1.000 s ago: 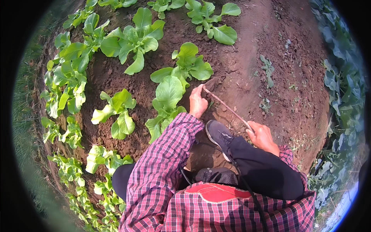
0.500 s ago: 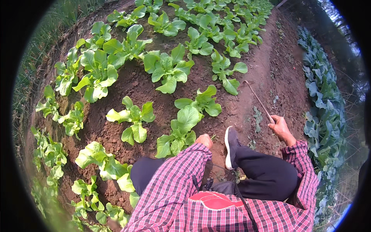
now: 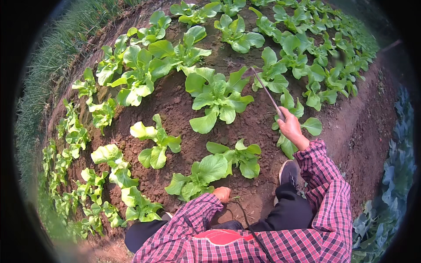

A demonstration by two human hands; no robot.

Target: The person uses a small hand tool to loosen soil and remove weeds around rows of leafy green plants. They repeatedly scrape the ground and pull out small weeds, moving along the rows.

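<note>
Head view: I see the right hand (image 3: 289, 126) with its fingers wrapped around the handle of a thin, brown-handled hoe (image 3: 268, 93), slanted up and leftward, its small dark blade by the leaves of a broad bright-green leafy plant (image 3: 217, 98); whether they touch I can't tell. The left hand (image 3: 222, 194) is low over the brown crumbly soil (image 3: 171, 96), just beside a smaller light-green leafy plant (image 3: 210, 168), its fingers curled; whether they grip anything I can't tell.
</note>
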